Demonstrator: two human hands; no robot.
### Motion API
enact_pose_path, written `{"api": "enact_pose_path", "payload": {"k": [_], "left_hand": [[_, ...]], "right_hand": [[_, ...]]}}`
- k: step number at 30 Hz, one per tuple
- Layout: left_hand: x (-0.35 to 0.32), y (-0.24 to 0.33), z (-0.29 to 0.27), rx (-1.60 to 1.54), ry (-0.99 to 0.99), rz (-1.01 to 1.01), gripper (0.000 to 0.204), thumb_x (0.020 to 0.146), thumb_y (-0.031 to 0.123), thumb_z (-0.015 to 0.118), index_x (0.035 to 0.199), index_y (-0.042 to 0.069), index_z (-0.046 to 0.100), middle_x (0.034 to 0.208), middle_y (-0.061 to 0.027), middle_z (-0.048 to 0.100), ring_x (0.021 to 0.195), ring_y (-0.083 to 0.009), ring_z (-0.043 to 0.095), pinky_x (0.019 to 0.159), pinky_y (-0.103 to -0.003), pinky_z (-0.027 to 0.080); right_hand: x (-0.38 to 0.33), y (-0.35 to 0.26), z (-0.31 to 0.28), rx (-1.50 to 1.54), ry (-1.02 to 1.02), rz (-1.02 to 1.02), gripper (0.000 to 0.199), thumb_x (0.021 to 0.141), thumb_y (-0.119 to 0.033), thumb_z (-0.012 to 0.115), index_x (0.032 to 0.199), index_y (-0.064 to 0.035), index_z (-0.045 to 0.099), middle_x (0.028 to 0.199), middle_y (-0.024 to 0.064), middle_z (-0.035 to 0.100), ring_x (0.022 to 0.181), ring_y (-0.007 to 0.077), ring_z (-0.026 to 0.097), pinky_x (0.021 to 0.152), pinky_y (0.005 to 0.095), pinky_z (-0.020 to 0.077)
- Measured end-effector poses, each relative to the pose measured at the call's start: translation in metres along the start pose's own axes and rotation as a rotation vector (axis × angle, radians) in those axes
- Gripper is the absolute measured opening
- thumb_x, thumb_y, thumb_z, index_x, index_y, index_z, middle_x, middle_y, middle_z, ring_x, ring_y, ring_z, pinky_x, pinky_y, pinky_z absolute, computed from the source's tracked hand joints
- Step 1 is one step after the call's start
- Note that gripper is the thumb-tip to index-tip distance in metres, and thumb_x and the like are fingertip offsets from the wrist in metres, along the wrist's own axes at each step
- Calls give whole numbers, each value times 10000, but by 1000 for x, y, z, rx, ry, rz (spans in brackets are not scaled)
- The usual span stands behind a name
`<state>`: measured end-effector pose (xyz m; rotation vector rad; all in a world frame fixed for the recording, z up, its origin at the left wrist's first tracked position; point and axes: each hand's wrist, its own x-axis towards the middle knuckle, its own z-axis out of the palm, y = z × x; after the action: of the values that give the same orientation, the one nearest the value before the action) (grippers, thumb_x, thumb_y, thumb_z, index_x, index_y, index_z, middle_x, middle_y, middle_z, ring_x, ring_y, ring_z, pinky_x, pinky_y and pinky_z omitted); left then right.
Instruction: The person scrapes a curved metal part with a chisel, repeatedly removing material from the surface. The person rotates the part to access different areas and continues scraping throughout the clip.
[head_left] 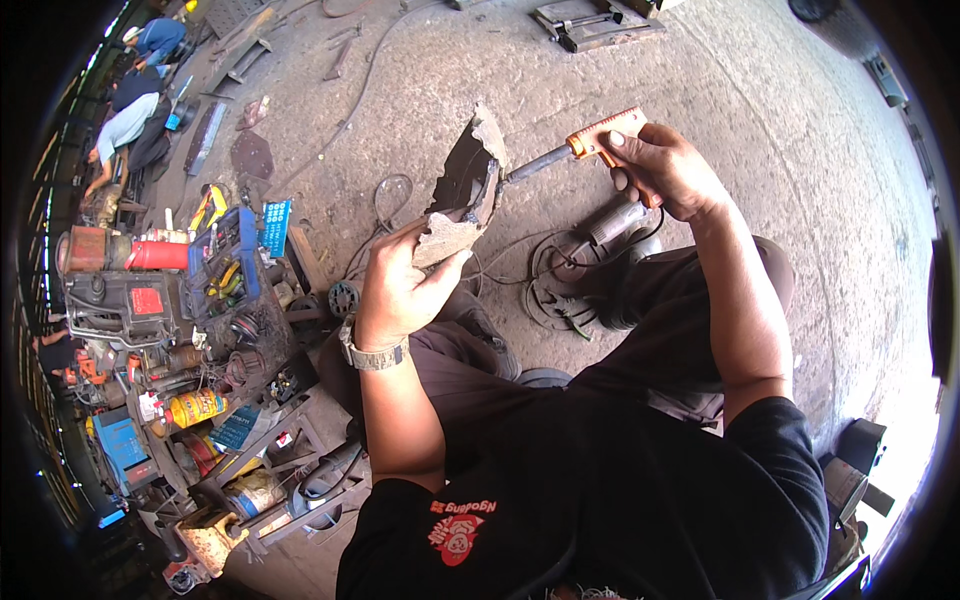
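Note:
My left hand (400, 285), with a metal watch on the wrist, grips a broken, curved piece of dark plastic casing (465, 190) with pale rough edges, held up in front of me. My right hand (665, 170) holds an orange-handled soldering iron (600, 138) by its handle. The iron's dark metal shaft (535, 165) reaches left and its tip touches the right edge of the broken piece. I am seated, with my dark trousers and black shirt below.
An angle grinder (600, 235) with its coiled cord lies on the concrete floor by my knee. A cluttered stand at the left holds an engine (120, 300), a red cylinder (155, 255), tools and cans. Other people (125, 125) crouch at the far upper left.

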<state>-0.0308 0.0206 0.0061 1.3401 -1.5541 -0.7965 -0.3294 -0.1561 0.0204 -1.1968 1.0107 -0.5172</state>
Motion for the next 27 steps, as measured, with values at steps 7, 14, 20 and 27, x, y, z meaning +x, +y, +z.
{"api": "enact_pose_path", "payload": {"k": [7, 14, 20, 27], "left_hand": [[0, -3, 0, 9, -2, 19, 234, 856, -7, 709, 1088, -41, 703, 993, -145, 767, 901, -214, 755, 811, -327, 574], [-1, -3, 1, -8, 11, -3, 244, 856, -9, 708, 1098, -38, 700, 1002, -146, 768, 909, -200, 752, 816, -327, 574], [-1, -2, 1, -28, 15, -18, 260, 862, -10, 709, 1120, -36, 694, 1017, -143, 768, 929, -194, 748, 835, -324, 571], [1, 2, 2, 14, 26, -43, 276, 873, -2, 713, 1146, -35, 688, 1038, -142, 766, 955, -197, 745, 857, -324, 566]], "right_hand": [[-2, 0, -1, -12, 13, -3, 378, 978, -370, 698, 1083, -14, 623, 720, 47, 646, 528, 78, 585, 398, 179, 400], [-1, 1, 0, 22, 14, -9, 380, 967, -354, 716, 1076, -10, 600, 721, 63, 657, 508, 93, 600, 381, 180, 395], [0, 2, 0, 37, -1, -15, 378, 969, -358, 713, 1082, -15, 601, 723, 62, 654, 508, 96, 599, 381, 181, 395], [-1, 2, 3, 1, 16, -36, 361, 978, -361, 698, 1070, -22, 613, 729, 46, 642, 521, 84, 587, 392, 185, 393]]}}
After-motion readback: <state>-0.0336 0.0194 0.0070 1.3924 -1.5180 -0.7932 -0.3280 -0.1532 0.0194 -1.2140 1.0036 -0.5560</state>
